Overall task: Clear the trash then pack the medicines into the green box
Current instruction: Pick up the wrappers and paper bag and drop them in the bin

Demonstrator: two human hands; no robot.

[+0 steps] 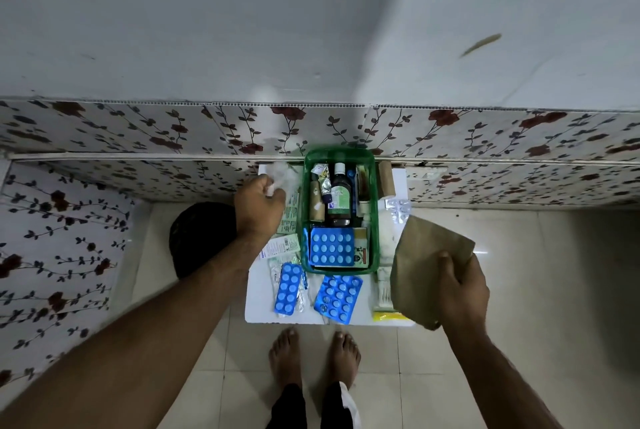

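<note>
The green box [338, 154] stands at the back of a small white table [360, 316], holding a dark bottle [339, 198], tubes and a blue blister pack [331, 246]. Two more blue blister packs [287, 288] [338, 297] lie in front of it. My left hand [258, 207] is left of the box, shut on crumpled white tissue [281, 175]. My right hand [462, 285] holds a brown paper bag [424, 259] over the table's right edge. Silver pill strips [398, 209] lie right of the box.
A black round bin [199, 238] sits on the floor left of the table, under my left forearm. Leaflets [284, 247] and a yellow packet [389, 317] lie on the table. Floral-patterned walls stand behind and left. My bare feet [313, 356] are at the table's front edge.
</note>
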